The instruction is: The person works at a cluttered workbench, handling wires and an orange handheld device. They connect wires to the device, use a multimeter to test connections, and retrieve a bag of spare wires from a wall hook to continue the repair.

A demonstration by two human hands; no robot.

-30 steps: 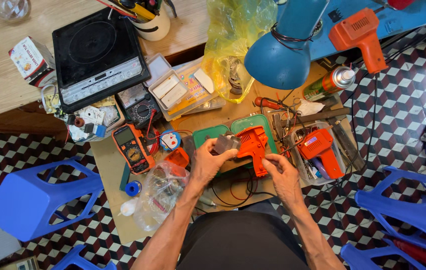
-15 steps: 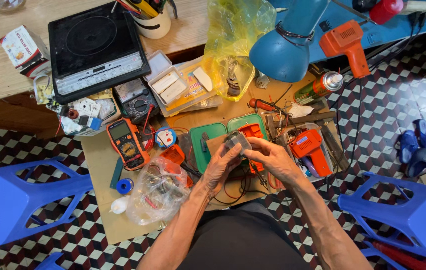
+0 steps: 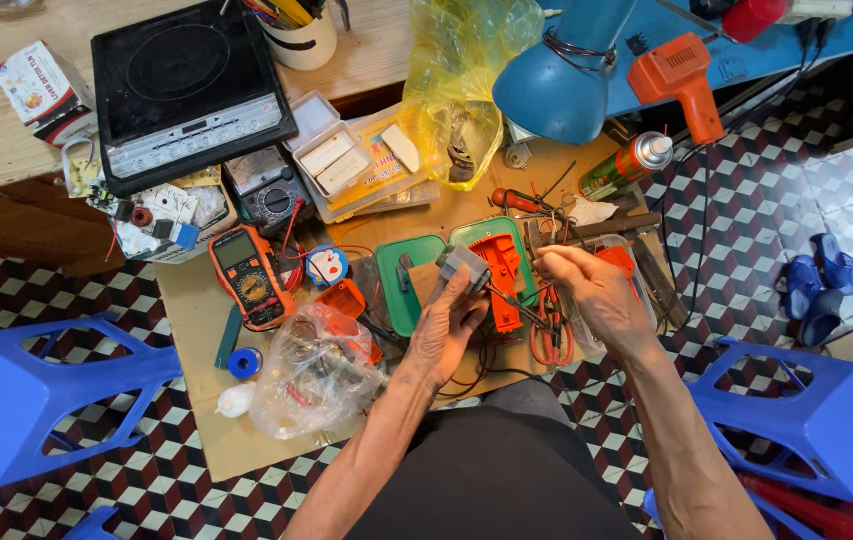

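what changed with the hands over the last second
The left hand has let the orange housing down onto the green mat and now holds only the grey motor part. The right hand has risen from the bench edge and pinches something thin beside it. The orange multimeter and blue lamp stayed put.

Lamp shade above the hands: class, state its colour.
Blue; the lamp shade shows best in the head view.

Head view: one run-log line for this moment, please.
left hand: holds grey motor part | right hand: pinching thin tool at it | under: orange casing, green mat | left: orange multimeter
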